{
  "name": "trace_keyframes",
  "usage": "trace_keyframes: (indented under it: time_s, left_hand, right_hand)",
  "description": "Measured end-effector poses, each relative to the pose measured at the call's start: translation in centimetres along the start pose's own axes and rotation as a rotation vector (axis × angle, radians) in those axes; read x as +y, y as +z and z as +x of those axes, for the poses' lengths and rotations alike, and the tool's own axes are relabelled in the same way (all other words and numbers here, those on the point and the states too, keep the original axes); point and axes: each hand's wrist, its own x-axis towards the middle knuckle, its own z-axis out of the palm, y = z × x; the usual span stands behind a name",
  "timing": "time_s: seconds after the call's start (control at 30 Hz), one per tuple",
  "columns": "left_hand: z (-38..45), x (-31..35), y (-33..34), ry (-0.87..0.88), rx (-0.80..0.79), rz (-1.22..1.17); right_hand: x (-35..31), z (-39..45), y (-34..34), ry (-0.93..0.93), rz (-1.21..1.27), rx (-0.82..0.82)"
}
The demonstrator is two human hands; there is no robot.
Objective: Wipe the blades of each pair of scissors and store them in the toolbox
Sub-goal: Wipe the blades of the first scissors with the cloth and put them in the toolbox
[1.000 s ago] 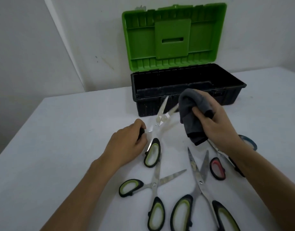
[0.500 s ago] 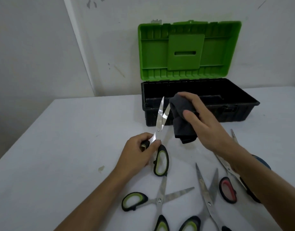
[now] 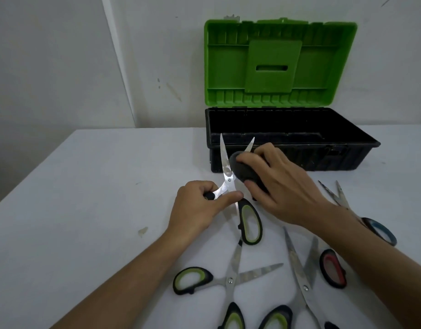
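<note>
left hand (image 3: pixel 200 205): frame centre, fingers curled, thumb extended right, gripping | right hand (image 3: pixel 280 186): right of centre, fingers bent, pressing down | both forearms enter from bottom edge

No readable text, labels or numbers — none on toolbox (image 3: pixel 292 148), none on scissors (image 3: pixel 230 184).

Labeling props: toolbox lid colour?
Bright green lid, on a black toolbox; clear in the head view.
</note>
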Motion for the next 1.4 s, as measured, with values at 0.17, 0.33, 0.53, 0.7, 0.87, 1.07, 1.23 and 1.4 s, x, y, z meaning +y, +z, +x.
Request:
trace_keyframes:
  time_s: [0.17,0.33,0.53,0.7,0.87,1.07,1.23,1.4]
  left_hand:
    - [-0.4,-0.1,-0.2,0.157,0.032,0.102]
    - [-0.2,-0.2,0.0,0.148,-0.024,0.154]
    - [-0.1,-0.3,-0.1,0.142,-0.062,0.159]
    - [-0.3,0.0,-0.3,0.194,-0.039,0.197]
    - [-0.2,0.0,0.0,0.134,-0.050,0.209]
    - [-0.4,0.1,0.1,0.194,-0.022,0.247]
    - [-0.5,0.0,0.0,0.153,-0.015,0.235]
    - [-0.5,0.2,0.1,0.161,-0.027,0.265]
  right_hand:
    - [0.7,-1.2,-0.7,-0.016,-0.042,-0.001]
    - [1.3,-1.7,-2.3,0.206,-0.081,0.085]
    - [-1.3,-2.7,-1.7,0.046,-0.163,0.004]
    - [-1.3,-2.6,-1.6,0.049,-0.179,-0.074]
    - [0.2,-1.7,-2.0,0.264,-0.060,0.021]
    - [-0.8,-3.1,-1.0,0.140,-0.068,-0.065]
    - [-0.2,-1.6,-2.9,0.321,-0.116,0.031]
    - [-2.3,-3.0,-2.3,0.129,-0.153,-0.120]
